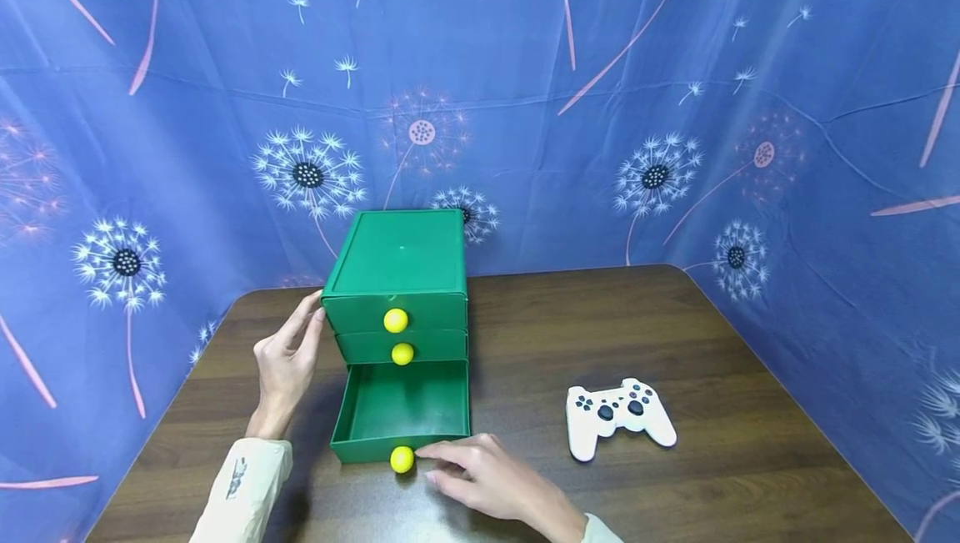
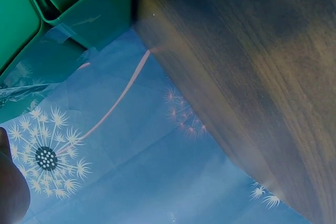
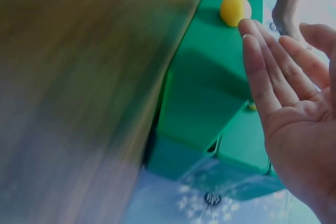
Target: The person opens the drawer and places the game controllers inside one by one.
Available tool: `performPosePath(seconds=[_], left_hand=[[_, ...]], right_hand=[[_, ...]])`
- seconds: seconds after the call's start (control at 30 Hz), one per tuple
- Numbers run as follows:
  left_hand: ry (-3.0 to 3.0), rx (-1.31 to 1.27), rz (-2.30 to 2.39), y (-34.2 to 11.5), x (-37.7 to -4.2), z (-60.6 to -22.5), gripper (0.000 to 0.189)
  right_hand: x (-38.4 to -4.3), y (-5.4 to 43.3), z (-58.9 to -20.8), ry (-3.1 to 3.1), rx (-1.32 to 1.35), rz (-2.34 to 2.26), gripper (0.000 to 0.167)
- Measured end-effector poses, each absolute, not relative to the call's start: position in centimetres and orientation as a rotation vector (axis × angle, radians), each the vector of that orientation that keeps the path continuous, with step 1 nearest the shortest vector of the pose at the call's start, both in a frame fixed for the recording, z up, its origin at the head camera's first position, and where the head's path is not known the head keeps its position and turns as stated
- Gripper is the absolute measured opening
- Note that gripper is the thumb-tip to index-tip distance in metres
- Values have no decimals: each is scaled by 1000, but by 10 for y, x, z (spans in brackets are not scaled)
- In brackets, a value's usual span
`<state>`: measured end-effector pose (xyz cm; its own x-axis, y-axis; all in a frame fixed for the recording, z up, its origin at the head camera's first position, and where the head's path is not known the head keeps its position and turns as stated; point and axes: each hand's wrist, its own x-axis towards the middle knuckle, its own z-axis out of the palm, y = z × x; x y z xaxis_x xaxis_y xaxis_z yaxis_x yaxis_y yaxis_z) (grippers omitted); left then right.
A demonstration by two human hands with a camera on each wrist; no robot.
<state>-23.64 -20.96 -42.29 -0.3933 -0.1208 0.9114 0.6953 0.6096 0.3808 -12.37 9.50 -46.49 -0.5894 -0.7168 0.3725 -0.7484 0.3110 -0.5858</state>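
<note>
A green drawer unit (image 1: 401,255) with yellow ball knobs stands on the table. Its bottom drawer (image 1: 405,401) is pulled out, with the green floor of it showing; the upper two drawers are closed. My left hand (image 1: 287,359) rests its fingertips against the upper left side of the unit. Beside the lowest knob (image 1: 402,460) is my right hand (image 1: 491,476), fingers extended, a fingertip at or very near the knob's right side. In the right wrist view the fingers of that hand (image 3: 299,93) look straight, with the yellow knob (image 3: 234,10) just past their tips.
A white game controller (image 1: 618,418) lies on the wooden table (image 1: 570,326), to the right of the drawers. Behind the table hangs a blue cloth (image 1: 510,51) with a dandelion print, which also runs along both sides.
</note>
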Motion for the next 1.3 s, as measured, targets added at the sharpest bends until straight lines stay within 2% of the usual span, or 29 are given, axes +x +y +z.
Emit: performPosePath(seconds=[0.37, 1.3], left_hand=[[-1779, -483, -953, -209, -234, -419, 41], [-1762, -461, -958, -210, -238, -423, 40]], right_hand=[[-115, 140, -465, -2356, 1195, 1237, 23], [-102, 253, -471, -2169, 688, 1069, 42]])
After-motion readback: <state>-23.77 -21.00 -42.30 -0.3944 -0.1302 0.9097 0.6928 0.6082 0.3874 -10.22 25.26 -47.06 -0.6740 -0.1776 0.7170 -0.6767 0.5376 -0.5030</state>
